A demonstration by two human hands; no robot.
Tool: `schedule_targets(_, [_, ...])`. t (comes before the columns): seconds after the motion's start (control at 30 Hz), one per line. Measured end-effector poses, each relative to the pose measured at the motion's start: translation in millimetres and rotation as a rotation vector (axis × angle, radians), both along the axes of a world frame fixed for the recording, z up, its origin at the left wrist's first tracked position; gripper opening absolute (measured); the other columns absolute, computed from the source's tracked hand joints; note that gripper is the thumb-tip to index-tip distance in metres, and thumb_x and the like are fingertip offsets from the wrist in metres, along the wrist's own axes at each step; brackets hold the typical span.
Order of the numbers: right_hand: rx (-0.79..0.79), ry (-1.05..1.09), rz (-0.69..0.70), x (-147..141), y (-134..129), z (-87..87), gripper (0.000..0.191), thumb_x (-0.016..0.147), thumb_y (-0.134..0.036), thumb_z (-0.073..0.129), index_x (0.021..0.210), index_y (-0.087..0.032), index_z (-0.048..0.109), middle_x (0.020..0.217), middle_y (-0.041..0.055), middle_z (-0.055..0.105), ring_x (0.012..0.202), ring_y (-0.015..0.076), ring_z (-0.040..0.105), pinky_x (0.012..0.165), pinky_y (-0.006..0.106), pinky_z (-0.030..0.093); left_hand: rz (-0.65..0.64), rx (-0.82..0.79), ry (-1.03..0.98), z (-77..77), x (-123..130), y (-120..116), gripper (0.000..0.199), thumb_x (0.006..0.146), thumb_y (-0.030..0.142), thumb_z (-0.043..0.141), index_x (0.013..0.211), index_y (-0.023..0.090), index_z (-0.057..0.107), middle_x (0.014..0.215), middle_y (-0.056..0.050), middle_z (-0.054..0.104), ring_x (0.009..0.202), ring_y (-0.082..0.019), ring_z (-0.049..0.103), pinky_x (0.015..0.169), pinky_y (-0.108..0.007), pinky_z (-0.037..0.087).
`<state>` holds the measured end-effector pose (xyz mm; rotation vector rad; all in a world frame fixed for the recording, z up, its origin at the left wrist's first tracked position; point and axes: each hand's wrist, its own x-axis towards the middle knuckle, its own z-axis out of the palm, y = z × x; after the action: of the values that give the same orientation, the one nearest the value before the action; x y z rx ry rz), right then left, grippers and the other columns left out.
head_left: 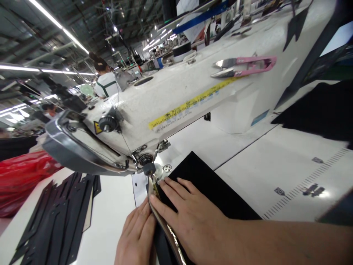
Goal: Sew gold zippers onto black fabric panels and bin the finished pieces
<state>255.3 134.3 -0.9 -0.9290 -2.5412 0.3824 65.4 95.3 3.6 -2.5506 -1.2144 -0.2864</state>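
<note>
A black fabric panel (204, 184) lies on the bed of a white sewing machine (176, 95), one corner pointing toward the back. Along its left edge, a narrow strip with a shiny gold surface (174, 239) runs up to the presser foot (154, 180). My right hand (193, 217) rests on the panel with its fingers spread, the fingertips close to the foot. My left hand (138, 232) lies against the left side of the strip, fingers stretched out and close together; its thumb is hidden. The needle tip cannot be made out.
Pink-handled thread snips (245, 66) lie on the machine arm. Several dark cut pieces (60, 217) are stacked at the left, near red plastic (24, 180). Black fabric (317, 114) lies at the right, behind a printed ruler scale (306, 184). A person (106, 81) is in the background.
</note>
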Motion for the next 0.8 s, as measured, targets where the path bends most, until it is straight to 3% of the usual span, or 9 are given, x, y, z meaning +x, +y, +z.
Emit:
schedule_targets(0.2, [-0.004, 0.007, 0.001, -0.3, 0.5, 0.7, 0.051, 0.089, -0.036, 0.041, 0.133, -0.013, 0.035, 0.136, 0.0186, 0.039, 0.127, 0.0304, 0.033, 0.101, 0.048, 0.029, 0.009, -0.032, -0.05, 1.7, -0.1, 1.7, 0.038, 0.085, 0.016, 0.038, 0.12, 0.015, 0.051, 0.119, -0.012, 0.059, 0.107, -0.024, 0.056, 0.083, -0.034, 0.052])
schedule_targets(0.43, [0.021, 0.023, -0.003, 0.1, 0.4, -1.7, 0.048, 0.089, -0.025, 0.039, 0.132, -0.005, 0.038, 0.137, 0.0186, 0.038, 0.128, 0.0281, 0.031, 0.105, 0.045, 0.026, 0.03, -0.032, -0.029, 1.3, 2.8, -0.4, 0.039, 0.083, 0.01, 0.036, 0.12, 0.009, 0.047, 0.118, -0.017, 0.058, 0.109, -0.024, 0.055, 0.084, -0.036, 0.052])
schedule_targets(0.57, [-0.007, -0.047, 0.083, 6.6, 1.1, 1.4, 0.05, 0.086, -0.024, 0.042, 0.132, -0.003, 0.039, 0.141, 0.0191, 0.031, 0.132, 0.0259, 0.024, 0.109, 0.042, 0.021, 0.081, -0.042, -0.079, -3.3, 6.0, -3.4, 0.04, 0.083, 0.003, 0.033, 0.122, 0.006, 0.042, 0.12, -0.018, 0.056, 0.113, -0.023, 0.053, 0.087, -0.036, 0.05])
schedule_targets(0.8, [0.203, -0.028, 0.02, 3.7, -4.4, -10.3, 0.052, 0.082, -0.011, 0.041, 0.133, -0.009, 0.038, 0.14, 0.0155, 0.034, 0.13, 0.0222, 0.028, 0.107, 0.04, 0.028, 0.098, 0.007, -0.209, -1.4, 14.6, -7.7, 0.033, 0.085, 0.004, 0.034, 0.109, 0.013, 0.055, 0.12, -0.016, 0.056, 0.111, -0.025, 0.053, 0.083, -0.042, 0.052])
